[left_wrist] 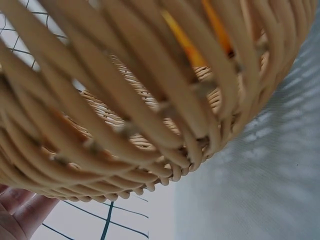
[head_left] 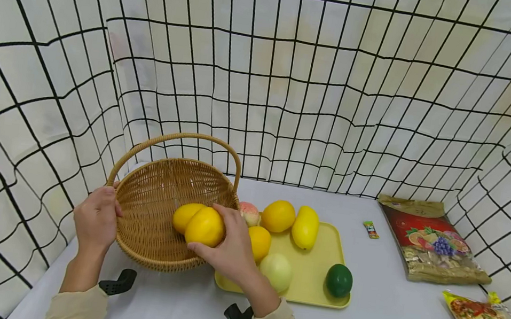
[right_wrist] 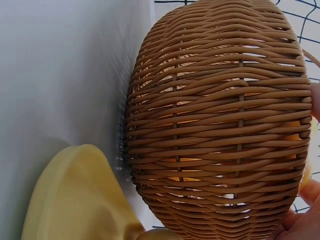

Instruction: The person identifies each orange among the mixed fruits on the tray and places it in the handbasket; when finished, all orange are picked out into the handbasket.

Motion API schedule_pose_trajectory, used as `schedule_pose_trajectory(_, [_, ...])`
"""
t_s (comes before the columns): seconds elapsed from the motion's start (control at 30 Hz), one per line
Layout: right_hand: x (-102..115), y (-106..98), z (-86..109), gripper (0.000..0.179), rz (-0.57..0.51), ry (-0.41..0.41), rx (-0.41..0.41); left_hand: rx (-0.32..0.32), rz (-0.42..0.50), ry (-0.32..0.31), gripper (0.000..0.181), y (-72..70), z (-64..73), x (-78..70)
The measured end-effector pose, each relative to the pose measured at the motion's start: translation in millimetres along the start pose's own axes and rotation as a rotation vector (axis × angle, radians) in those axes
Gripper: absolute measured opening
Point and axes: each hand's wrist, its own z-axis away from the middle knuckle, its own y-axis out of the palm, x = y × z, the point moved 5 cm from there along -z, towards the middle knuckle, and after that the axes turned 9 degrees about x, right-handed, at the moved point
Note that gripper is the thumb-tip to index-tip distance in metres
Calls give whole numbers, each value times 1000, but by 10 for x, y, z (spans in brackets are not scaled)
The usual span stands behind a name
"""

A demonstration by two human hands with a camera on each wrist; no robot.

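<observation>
A brown wicker basket [head_left: 152,210] with a tall arched handle is on the left of the table, its opening facing the head camera. My left hand [head_left: 97,217] grips its left rim near the foot of the handle. Between the thumb and fingers of my right hand [head_left: 236,246] is a yellow lemon [head_left: 205,227], at the basket's right side, over the opening. Another lemon [head_left: 185,217] sits behind it inside the basket. In the right wrist view, the woven wall [right_wrist: 220,120] hides most of the fruit, and fingertips [right_wrist: 310,192] show at the rim.
Right of the basket, a yellow tray [head_left: 313,275] bears a pink peach [head_left: 249,213], orange-yellow round fruit [head_left: 278,216], a long yellow fruit [head_left: 306,227], a pale green fruit [head_left: 275,271] and a dark green one [head_left: 339,280]. Farther right lie a small packet [head_left: 371,230] and two food bags [head_left: 433,242].
</observation>
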Motion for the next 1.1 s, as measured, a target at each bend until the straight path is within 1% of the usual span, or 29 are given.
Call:
schedule_pose_trajectory(0.1, [-10,-6,0,68,-33,-29,-6,-3,-5,19,53,-3,-2,-2])
schedule_pose_trajectory(0.2, [-19,-28,-2,61,-71,-66,-18,-5,-3,25,53,-4,-1,-1])
schedule_pose_trajectory(0.3, [-12,-62,-6,59,-98,-77,-19,0,2,14,54,1,-5,10])
schedule_pose_trajectory(0.37, [-3,-96,-8,57,-120,-73,-18,4,7,-5,55,8,-13,34])
schedule_pose_trajectory(0.6, [-15,-322,4,54,-216,-21,-38,24,5,-79,59,16,-22,131])
schedule_pose_trajectory(0.8, [-167,-554,-5,52,-273,4,-68,33,25,-108,61,24,-20,168])
schedule_pose_trajectory(0.97, [-347,-727,-6,51,-247,59,-95,34,31,-116,61,28,-15,180])
schedule_pose_trajectory(1.1, [-482,-839,18,51,-206,123,-74,44,15,-129,64,18,-16,190])
